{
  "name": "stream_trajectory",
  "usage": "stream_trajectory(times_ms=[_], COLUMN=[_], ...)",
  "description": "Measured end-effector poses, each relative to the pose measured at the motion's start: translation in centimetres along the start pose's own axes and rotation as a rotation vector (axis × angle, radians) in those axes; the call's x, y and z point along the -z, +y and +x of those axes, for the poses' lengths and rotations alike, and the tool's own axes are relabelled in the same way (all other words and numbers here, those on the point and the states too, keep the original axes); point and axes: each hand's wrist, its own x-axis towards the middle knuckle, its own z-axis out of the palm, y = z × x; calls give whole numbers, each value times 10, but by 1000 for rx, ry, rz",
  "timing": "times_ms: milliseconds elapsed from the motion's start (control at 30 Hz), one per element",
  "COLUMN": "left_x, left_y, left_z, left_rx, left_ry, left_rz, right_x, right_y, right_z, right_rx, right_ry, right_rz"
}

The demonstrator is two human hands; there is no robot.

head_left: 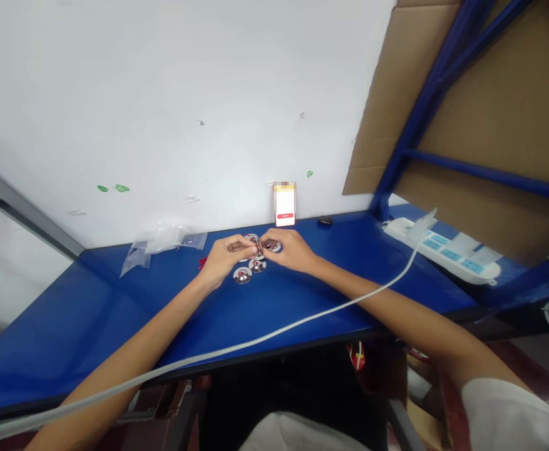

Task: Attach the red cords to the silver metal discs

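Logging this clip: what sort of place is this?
Probably a light assembly workshop: a blue workbench, a white power strip at its corner, and small round discs under the left hand and right hand.

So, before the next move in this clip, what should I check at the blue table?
Left hand and right hand together over the round metal discs: ok.
Discs lying flat on the blue table: ok.
Small item between the fingers: cannot tell what it is.
White cable clear of the left forearm and right forearm: not ok, it crosses both.
Plastic bag apart from the left hand: ok.
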Motion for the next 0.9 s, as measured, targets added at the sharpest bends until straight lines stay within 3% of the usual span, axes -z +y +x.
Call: stream_trajectory(times_ms=[233,500,667,900], left_x=[-12,-1,-1,-8], left_y=[-5,-9,-10,-9], left_z=[0,7,8,4], left_rx=[-30,35,34,-79], left_ry=[-2,58,87,23], left_rz=[27,-25,-41,-43], right_x=[-1,2,4,-3], right_y=[-2,0,2,8], right_z=[-2,5,8,5], right_rx=[-7,-63,11,-129], right_ry=[-17,40,57,31], right_rz=[-131,211,242,276])
